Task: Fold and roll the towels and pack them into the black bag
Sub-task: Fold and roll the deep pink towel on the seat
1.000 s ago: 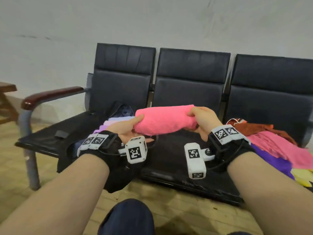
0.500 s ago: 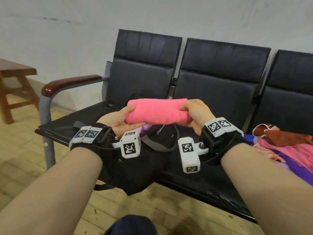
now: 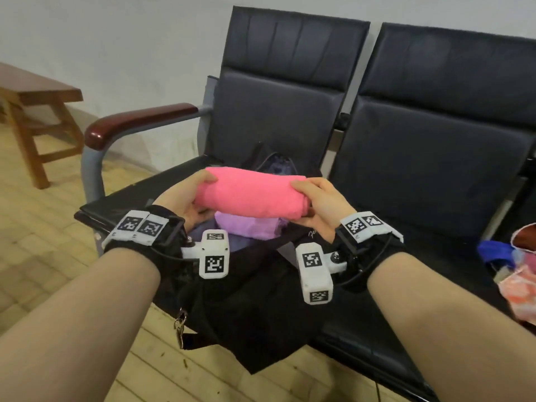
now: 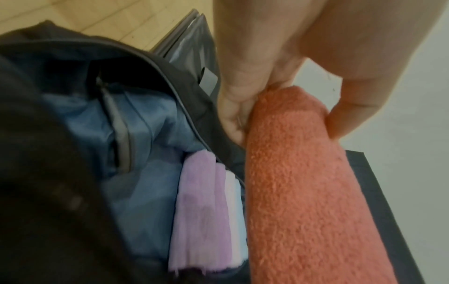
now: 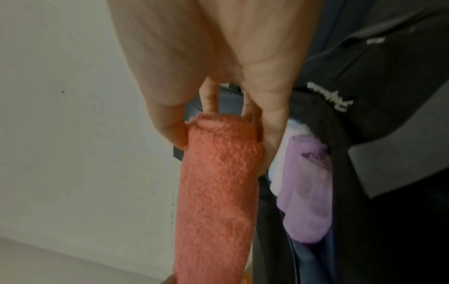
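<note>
Rolled pink towel (image 3: 252, 195) held over the open black bag (image 3: 249, 300)

Each end is gripped by left hand (image 3: 185, 198) and right hand (image 3: 322, 204); if loosened early, the roll could perhaps unwind.

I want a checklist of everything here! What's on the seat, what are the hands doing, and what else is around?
Surface: black bench seat; it carries the bag.
Job's things: rolled pink towel held level above the open black bag; purple towel already inside.
Clutter: heap of coloured cloths on the seat at the right.
Grippers: left hand holds the roll's left end, right hand its right end.
Cables: thin black wire at the right wrist band.
Surroundings: wooden stool, white wall, wood floor.
</note>
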`<state>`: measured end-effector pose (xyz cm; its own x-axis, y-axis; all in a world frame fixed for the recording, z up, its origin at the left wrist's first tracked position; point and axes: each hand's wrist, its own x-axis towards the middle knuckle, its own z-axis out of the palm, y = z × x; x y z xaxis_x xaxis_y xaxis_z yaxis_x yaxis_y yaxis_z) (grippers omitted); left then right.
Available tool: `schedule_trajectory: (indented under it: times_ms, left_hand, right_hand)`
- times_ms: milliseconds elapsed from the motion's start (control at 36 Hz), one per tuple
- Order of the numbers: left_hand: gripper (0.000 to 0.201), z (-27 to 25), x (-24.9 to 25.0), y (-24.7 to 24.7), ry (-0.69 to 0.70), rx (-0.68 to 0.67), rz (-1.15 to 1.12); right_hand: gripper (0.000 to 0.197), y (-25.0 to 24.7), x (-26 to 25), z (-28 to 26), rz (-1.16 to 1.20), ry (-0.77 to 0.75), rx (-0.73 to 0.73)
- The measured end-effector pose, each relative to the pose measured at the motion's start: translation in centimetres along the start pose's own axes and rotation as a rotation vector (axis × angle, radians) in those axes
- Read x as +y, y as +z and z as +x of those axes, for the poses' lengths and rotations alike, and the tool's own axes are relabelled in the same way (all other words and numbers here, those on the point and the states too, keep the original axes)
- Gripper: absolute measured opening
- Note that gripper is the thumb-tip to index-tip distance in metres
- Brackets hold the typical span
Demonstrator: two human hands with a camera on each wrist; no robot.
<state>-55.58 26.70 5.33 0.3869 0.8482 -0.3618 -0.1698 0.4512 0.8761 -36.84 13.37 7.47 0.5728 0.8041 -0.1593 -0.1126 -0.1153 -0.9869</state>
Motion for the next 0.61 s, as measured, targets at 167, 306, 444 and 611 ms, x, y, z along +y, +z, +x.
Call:
schedule_trajectory:
  times_ms: [167,306,444,611]
  left_hand:
    - [0.065,3.0,0.9,-3.5,-0.036,0.081,0.016]
    - [0.126,7.7,0.1,-6.4,-0.078,0.173,0.156]
    - [0.111,9.3,-0.2,-5.3,-0.060,0.193,0.212]
    - [0.035,8.9,-1.1,-2.2,-0.152,0.087,0.371]
  right_hand:
    - [0.032,3.6,1.5,3.4,0.083,0.174,-0.112]
    - [0.023,4.9,2.7,5.9,-0.101,0.256,-0.184]
    - [0.025,4.7,3.2,7.9,-0.358,0.253,-0.227]
    - [0.040,3.0,5.4,9.0,-0.670,0.232,-0.192]
